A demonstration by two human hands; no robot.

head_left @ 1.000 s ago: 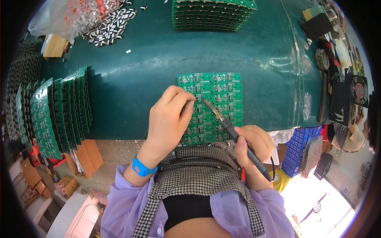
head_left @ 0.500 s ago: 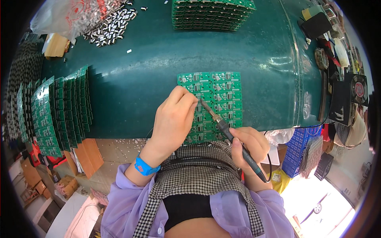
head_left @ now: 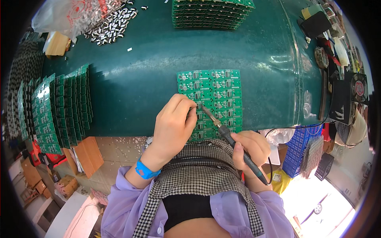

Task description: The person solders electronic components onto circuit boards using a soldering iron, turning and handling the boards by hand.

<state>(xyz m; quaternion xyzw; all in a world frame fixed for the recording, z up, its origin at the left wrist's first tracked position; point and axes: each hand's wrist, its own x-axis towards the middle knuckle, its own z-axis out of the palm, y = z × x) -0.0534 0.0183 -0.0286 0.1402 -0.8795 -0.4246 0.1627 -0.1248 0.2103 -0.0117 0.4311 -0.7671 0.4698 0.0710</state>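
Has green boards (head_left: 45, 113) standing in rows at far left, plus heap of small white-and-dark parts (head_left: 113, 27) on green bench (head_left: 135, 87); cannot sort finished from waiting. Curls left hand (head_left: 173, 121) mostly closed over panel's left half, thumb and forefinger pinched beside iron tip; cannot make out anything gripped. Shows circuit-board panel (head_left: 227, 95) flat at near edge of bench: green, two columns of repeated units, dark chips and pale pads throughout. Looks partway at best, with soldering iron (head_left: 226, 135) tip at or just over left column, about mid-height; cannot confirm contact or count finished joints. Beyond, shows another board stack (head_left: 212, 15). Wraps right hand (head_left: 254, 148) closed around iron's grey handle.
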